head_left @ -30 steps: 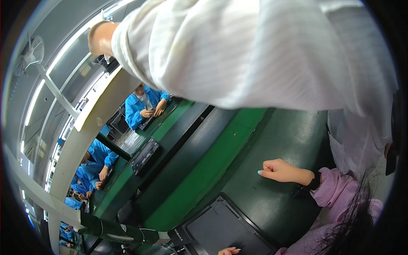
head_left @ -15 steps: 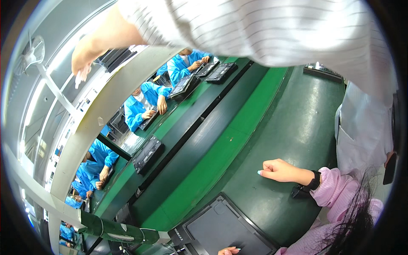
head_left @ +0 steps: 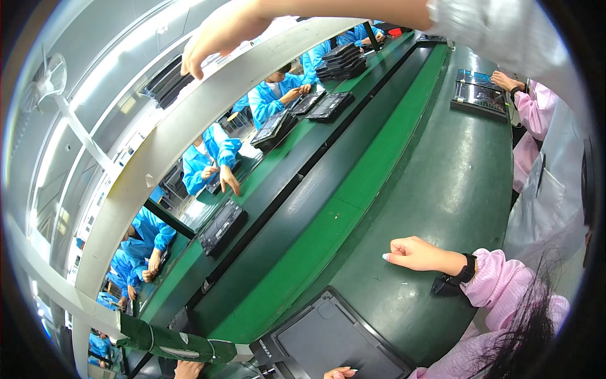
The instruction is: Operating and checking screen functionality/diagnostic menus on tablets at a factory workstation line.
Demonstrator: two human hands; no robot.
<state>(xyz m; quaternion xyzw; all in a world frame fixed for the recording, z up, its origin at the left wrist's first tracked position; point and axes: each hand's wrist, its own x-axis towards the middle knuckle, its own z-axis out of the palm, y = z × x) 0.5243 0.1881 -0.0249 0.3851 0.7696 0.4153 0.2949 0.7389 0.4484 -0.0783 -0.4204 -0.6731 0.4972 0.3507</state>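
My right hand (head_left: 418, 253), in a pink sleeve with a black wristband (head_left: 466, 270), rests on the dark green worktop (head_left: 442, 189). Its fingers are curled in and the thumb sticks out; nothing shows in them. At the lower edge only the fingers of my left hand (head_left: 339, 373) show. They lie flat and stretched out on a dark flat panel-like device (head_left: 322, 331) with a raised black frame. The lower frame edge hides the rest of that hand and the device's near part.
A co-worker's bare forearm (head_left: 353, 7) in a white sleeve reaches across the top, over a white curved beam (head_left: 170, 129). A green-wrapped post (head_left: 173, 344) crosses lower left. Beyond the green belt (head_left: 334, 218), blue-clad workers handle black devices (head_left: 222, 227). Another device (head_left: 480, 95) stands far right.
The white-sleeved arm has drawn up and right, uncovering a pink-sleeved worker and device. A blue-clad worker's hand has moved toward the belt. Another hand appears below the green-wrapped post. My hands stay put.
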